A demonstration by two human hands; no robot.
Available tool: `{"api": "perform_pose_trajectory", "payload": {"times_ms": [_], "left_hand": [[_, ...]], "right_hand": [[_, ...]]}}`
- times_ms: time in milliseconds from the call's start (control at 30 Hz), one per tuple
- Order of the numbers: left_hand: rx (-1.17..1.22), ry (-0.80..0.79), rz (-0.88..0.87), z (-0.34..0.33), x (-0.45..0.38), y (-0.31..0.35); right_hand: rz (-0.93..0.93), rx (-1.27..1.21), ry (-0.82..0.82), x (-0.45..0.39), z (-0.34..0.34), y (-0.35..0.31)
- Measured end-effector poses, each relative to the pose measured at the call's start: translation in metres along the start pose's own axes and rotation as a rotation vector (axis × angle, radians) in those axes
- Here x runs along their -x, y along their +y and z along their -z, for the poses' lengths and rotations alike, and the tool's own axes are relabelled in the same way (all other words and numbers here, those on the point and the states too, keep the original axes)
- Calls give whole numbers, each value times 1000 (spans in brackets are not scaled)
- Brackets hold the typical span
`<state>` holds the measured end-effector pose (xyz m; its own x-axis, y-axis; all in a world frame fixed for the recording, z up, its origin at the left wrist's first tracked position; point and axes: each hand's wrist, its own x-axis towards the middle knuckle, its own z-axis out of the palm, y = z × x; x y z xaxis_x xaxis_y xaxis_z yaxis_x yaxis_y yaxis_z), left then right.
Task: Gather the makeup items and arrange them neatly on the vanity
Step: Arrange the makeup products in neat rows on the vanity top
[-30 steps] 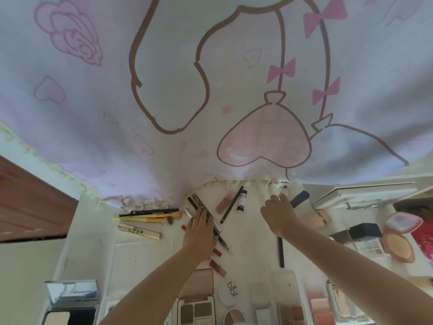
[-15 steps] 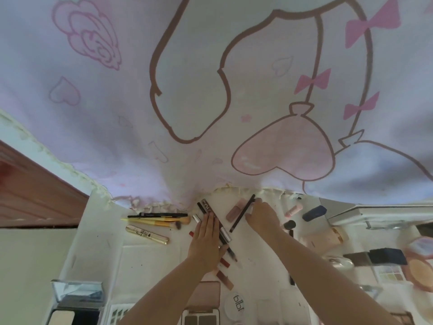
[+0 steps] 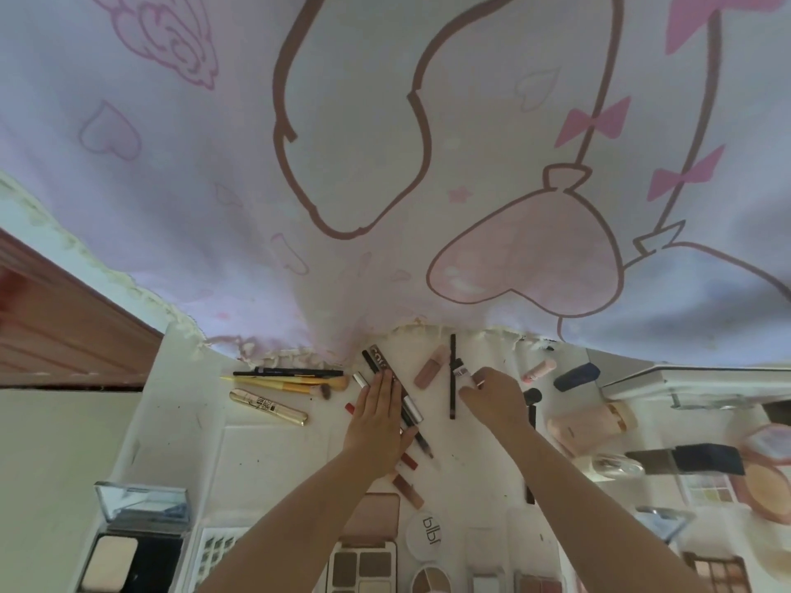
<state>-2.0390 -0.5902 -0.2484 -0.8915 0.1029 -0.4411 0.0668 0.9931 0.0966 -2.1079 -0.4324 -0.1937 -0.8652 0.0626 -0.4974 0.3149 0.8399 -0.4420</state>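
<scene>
Nearest the camera, at six o'clock, an eyeshadow palette (image 3: 363, 567) and a round compact (image 3: 424, 535) are lying along the vanity's (image 3: 274, 460) front edge, with a powder compact (image 3: 139, 545) standing open at seven o'clock. Just beyond, the left hand (image 3: 376, 421) is pressing flat, fingers straight, on a fan of pencils and liners (image 3: 396, 389) slanting toward eleven o'clock, gripping nothing. The right hand (image 3: 492, 398), at one o'clock from it, is reaching with loosely curled fingers toward a small labelled tube (image 3: 460, 370) beside a long dark pencil (image 3: 452, 376); whether it has pinched either I cannot tell. To do this step well, the flat hand should probably be holding the bundle steady (those round barrels look likely to roll) while the other is sliding the stray pencil in parallel, tips aligned. Farther out, a pink lip gloss (image 3: 430, 367) is lying at twelve o'clock, and yellow-handled brushes (image 3: 291, 382) and a gold mascara tube (image 3: 267, 406) are already lying roughly parallel at ten o'clock. The white surface is looking scuffed and speckled. Beyond it a pastel cartoon-print cloth (image 3: 385, 164) is hanging, with brown wood panelling (image 3: 55, 327) showing at nine o'clock.
</scene>
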Motion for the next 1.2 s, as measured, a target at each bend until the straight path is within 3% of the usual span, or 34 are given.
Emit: {"api": "perform_pose_trajectory", "payload": {"times_ms": [167,300,433,600,700,900,1067,1200], "left_hand": [[27,-6,-18,5,3,-2],[119,61,-81,17,6,-5],[207,160,-111,31,15,-3],[310,266,-75,44,28,-8],[442,255,-119,51,37,-7],[1111,99,-18,82,57,10],[1275,156,-100,99,66,24],[1150,290,-132,109,66,31]], "right_hand": [[2,-628,-108,32,12,-2],[135,-829,-215,51,26,-6],[118,-969,-176,55,31,-11],[67,-781,20,59,26,-12],[75,-794,20,66,24,-11],[168,-941,-89,78,31,-7],[284,-807,-170,91,37,-11],[316,-722,-92,97,41,-18]]}}
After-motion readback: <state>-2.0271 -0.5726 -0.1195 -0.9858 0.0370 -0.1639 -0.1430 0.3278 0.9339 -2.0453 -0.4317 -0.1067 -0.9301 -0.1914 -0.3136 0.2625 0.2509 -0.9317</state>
